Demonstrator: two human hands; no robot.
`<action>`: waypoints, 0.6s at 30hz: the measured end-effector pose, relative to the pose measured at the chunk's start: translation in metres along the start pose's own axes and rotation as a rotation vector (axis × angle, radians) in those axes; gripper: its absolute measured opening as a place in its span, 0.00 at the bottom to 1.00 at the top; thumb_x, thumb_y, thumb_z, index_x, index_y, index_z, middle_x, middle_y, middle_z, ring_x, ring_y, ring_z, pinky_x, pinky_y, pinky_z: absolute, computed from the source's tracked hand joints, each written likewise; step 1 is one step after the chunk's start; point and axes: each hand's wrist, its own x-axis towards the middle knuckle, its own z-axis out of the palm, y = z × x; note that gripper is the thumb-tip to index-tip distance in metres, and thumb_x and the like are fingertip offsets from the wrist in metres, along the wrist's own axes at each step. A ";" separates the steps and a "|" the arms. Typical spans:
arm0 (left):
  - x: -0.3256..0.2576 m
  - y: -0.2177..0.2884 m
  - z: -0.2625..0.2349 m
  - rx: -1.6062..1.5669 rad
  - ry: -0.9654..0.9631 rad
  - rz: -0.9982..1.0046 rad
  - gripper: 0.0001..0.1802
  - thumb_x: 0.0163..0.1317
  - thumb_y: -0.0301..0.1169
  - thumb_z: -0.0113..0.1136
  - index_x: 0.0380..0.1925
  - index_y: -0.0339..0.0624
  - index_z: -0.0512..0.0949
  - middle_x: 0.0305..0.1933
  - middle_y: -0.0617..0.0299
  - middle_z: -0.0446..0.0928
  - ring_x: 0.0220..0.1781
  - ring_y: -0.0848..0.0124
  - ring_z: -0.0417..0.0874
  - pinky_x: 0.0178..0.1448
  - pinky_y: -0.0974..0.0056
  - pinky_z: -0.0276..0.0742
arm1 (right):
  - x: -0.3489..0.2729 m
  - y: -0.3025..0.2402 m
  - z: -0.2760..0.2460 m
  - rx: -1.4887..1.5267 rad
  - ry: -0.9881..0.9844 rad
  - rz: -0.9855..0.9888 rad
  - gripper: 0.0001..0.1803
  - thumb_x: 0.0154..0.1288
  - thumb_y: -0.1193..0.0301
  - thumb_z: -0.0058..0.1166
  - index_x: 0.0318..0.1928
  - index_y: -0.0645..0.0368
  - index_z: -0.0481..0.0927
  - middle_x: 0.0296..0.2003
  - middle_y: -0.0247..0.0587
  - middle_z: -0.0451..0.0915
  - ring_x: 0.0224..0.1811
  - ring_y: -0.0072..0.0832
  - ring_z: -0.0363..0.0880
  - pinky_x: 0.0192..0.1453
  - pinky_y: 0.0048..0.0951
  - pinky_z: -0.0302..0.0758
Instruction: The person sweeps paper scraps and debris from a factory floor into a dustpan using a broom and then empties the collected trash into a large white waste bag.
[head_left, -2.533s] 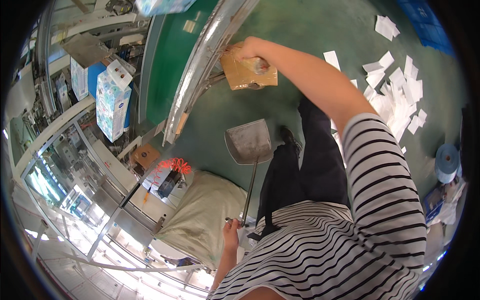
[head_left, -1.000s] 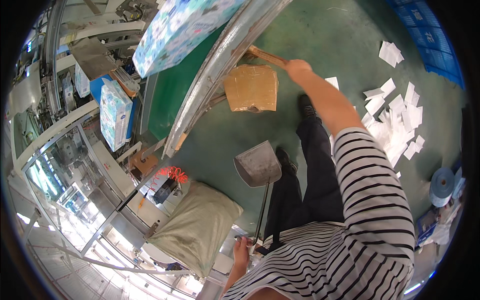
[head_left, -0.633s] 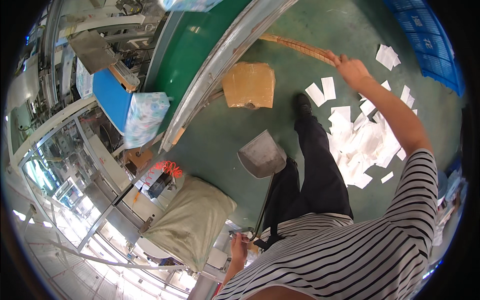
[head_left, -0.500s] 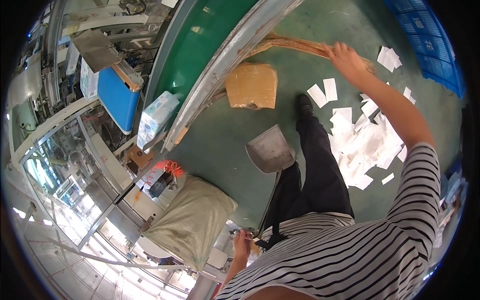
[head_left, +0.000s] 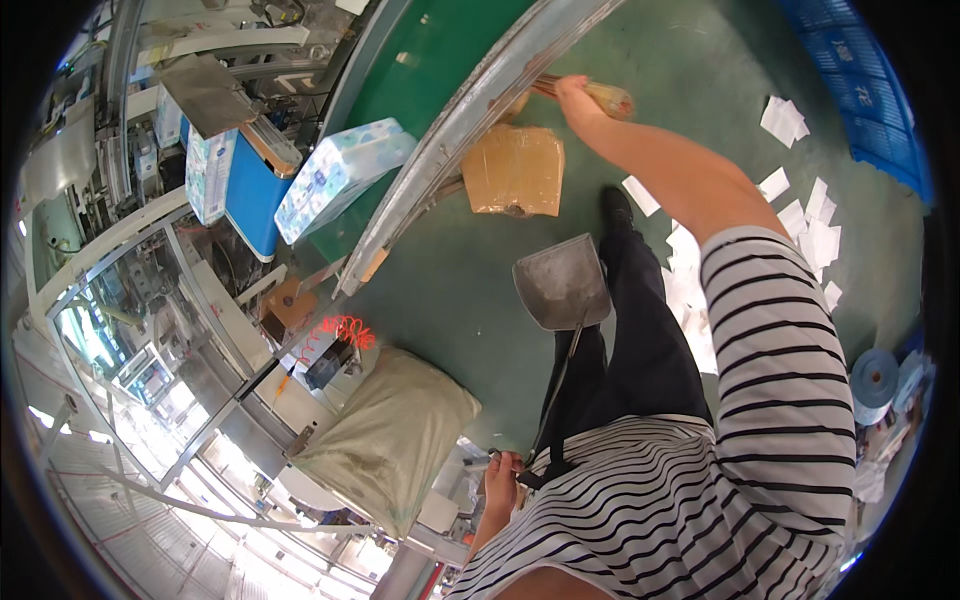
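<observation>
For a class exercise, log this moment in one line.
left hand: holds dustpan | right hand: holds broom | white sheets: scattered on floor

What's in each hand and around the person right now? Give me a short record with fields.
Left hand: fingers around a dustpan handle
Right hand: gripping a tan broom-like bundle
Pan: grey dustpan, by the person's legs
Floor, right: scattered white sheets, partly hidden by the right arm
Right of metal rail: taped brown carton
Left of rail: green belt, floral-patterned package
Lower left: pale green sack
</observation>
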 end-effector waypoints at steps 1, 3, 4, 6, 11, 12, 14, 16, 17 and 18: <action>0.002 0.001 0.002 0.008 0.006 0.009 0.14 0.65 0.38 0.45 0.29 0.39 0.72 0.25 0.65 0.71 0.28 0.77 0.68 0.38 0.71 0.63 | -0.011 0.005 0.010 -0.005 -0.040 0.067 0.19 0.46 0.68 0.53 0.43 0.55 0.77 0.39 0.45 0.71 0.42 0.41 0.65 0.40 0.41 0.63; 0.006 0.002 0.002 -0.013 0.017 0.023 0.16 0.65 0.40 0.44 0.28 0.39 0.72 0.24 0.65 0.70 0.29 0.76 0.68 0.38 0.71 0.64 | -0.051 0.013 0.034 -0.066 -0.123 0.063 0.19 0.46 0.69 0.53 0.43 0.54 0.77 0.39 0.45 0.71 0.42 0.40 0.65 0.41 0.42 0.63; 0.008 0.000 0.001 -0.046 -0.021 0.032 0.17 0.65 0.40 0.44 0.28 0.39 0.72 0.23 0.65 0.70 0.29 0.76 0.68 0.38 0.70 0.64 | -0.085 0.014 0.049 -0.149 -0.184 0.021 0.18 0.47 0.69 0.52 0.43 0.54 0.77 0.39 0.44 0.71 0.42 0.39 0.65 0.42 0.42 0.63; 0.017 -0.005 -0.004 -0.111 -0.038 0.041 0.18 0.65 0.43 0.43 0.26 0.39 0.72 0.22 0.64 0.69 0.28 0.73 0.69 0.38 0.68 0.65 | -0.149 0.017 0.073 0.050 -0.257 0.010 0.18 0.47 0.68 0.53 0.43 0.51 0.78 0.39 0.39 0.72 0.44 0.35 0.65 0.44 0.41 0.62; 0.048 -0.023 -0.033 -0.301 -0.099 0.057 0.16 0.64 0.41 0.46 0.23 0.41 0.70 0.22 0.63 0.69 0.26 0.71 0.69 0.36 0.65 0.66 | -0.322 0.010 0.077 0.726 -0.456 0.493 0.13 0.57 0.67 0.45 0.43 0.44 0.77 0.41 0.34 0.75 0.46 0.32 0.66 0.41 0.38 0.61; 0.051 -0.026 -0.043 -0.325 -0.107 0.042 0.16 0.63 0.41 0.46 0.23 0.41 0.69 0.22 0.63 0.69 0.26 0.71 0.69 0.36 0.65 0.66 | -0.350 0.007 0.065 0.736 -0.490 0.554 0.13 0.58 0.67 0.44 0.43 0.44 0.77 0.41 0.34 0.76 0.47 0.32 0.66 0.40 0.37 0.61; 0.060 -0.029 -0.056 -0.321 -0.117 0.061 0.15 0.63 0.41 0.48 0.24 0.42 0.70 0.22 0.63 0.69 0.25 0.72 0.68 0.35 0.64 0.66 | -0.369 -0.001 0.045 0.844 -0.507 0.658 0.13 0.58 0.68 0.44 0.43 0.44 0.77 0.39 0.32 0.77 0.47 0.31 0.66 0.40 0.37 0.61; 0.064 -0.032 -0.064 -0.308 -0.147 0.075 0.15 0.62 0.42 0.48 0.25 0.43 0.69 0.22 0.63 0.69 0.25 0.72 0.68 0.35 0.64 0.66 | -0.360 -0.004 0.034 0.886 -0.503 0.735 0.13 0.58 0.68 0.44 0.43 0.46 0.77 0.40 0.32 0.77 0.48 0.31 0.66 0.40 0.38 0.62; 0.062 -0.034 -0.066 -0.270 -0.097 0.092 0.14 0.62 0.41 0.48 0.25 0.43 0.69 0.22 0.64 0.69 0.25 0.72 0.68 0.34 0.65 0.66 | -0.343 -0.007 0.031 0.966 -0.451 0.737 0.13 0.59 0.68 0.43 0.44 0.46 0.76 0.41 0.34 0.76 0.48 0.32 0.66 0.41 0.41 0.63; 0.059 -0.037 -0.065 -0.247 -0.087 0.118 0.14 0.62 0.41 0.49 0.25 0.43 0.69 0.22 0.64 0.69 0.25 0.72 0.68 0.34 0.65 0.66 | -0.322 -0.013 0.029 1.003 -0.407 0.762 0.14 0.59 0.68 0.43 0.45 0.47 0.75 0.43 0.36 0.75 0.48 0.34 0.66 0.43 0.44 0.64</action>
